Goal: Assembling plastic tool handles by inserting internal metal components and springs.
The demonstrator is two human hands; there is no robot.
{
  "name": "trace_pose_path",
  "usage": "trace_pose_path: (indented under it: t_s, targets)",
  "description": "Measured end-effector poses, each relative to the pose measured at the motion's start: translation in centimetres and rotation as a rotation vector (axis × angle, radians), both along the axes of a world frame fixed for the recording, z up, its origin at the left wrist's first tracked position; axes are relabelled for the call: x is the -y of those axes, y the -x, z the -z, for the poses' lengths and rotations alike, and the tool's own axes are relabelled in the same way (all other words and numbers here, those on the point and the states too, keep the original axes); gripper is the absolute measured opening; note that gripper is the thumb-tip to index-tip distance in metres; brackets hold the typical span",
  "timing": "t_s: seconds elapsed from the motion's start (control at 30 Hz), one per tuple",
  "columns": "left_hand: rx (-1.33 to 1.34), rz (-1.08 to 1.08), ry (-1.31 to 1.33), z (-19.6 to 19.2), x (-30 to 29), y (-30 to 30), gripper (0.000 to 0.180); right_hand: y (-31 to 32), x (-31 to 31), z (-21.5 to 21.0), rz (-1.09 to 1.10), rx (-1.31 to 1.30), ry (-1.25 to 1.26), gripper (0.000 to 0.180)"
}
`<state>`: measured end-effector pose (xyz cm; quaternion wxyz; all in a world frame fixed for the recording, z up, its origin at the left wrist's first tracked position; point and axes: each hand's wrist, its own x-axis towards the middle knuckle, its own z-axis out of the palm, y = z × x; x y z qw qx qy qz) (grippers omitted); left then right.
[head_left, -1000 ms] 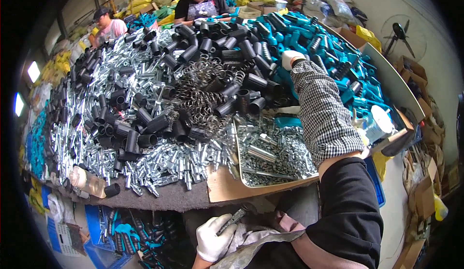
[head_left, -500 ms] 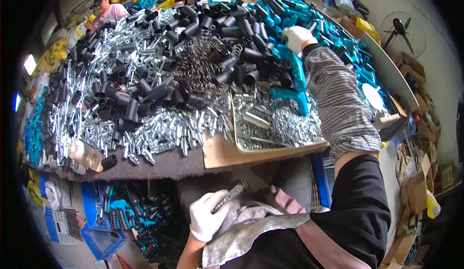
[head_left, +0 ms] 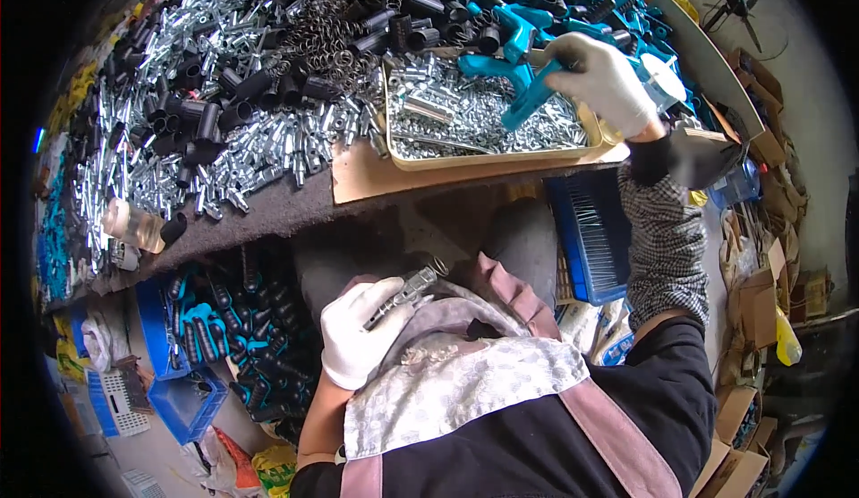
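Observation:
My left hand point(head_left: 356, 335), in a white glove, is closed around a metal shaft point(head_left: 399, 299) with a small coil spring at its tip, low over my lap. Above the right side of a parts tray point(head_left: 501, 159), my gloved right hand point(head_left: 601, 85) pinches a teal plastic piece point(head_left: 531, 98), which slants down toward the small metal parts. Other teal pieces point(head_left: 497, 67) rest at the tray's far edge, just left of that hand. My right fingertips are partly hidden behind the piece.
Metal pins point(head_left: 286, 144), black tubes point(head_left: 208, 120), dark springs point(head_left: 327, 28) and teal parts heap the table. A clear bottle point(head_left: 134, 224) lies near its front edge. Blue bins point(head_left: 586, 238) stand below; black-and-teal handles point(head_left: 255, 337) pile at lower left. A fan point(head_left: 738, 6) stands at right.
My right hand has come back from the teal heap toward me, now with a teal piece over the tray. The left hand still grips the metal shaft. The view has tilted downward.

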<state>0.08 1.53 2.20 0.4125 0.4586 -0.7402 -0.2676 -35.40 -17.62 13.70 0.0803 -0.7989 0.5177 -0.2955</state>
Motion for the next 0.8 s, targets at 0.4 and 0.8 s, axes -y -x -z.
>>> trace_pose_path:
  t_s: [0.4, 0.8]
  targets:
    - [-0.007, -0.058, -0.012, -0.1, -0.2, 0.3, 0.029, -5.1, -4.3, 6.8, -0.142, 0.777, -0.066, 0.036]
    - [0.096, 0.142, 0.116, 0.7, 1.7, -0.5, 0.03, -5.0, -9.4, 8.0, -0.46, 0.209, -0.952, 0.078]
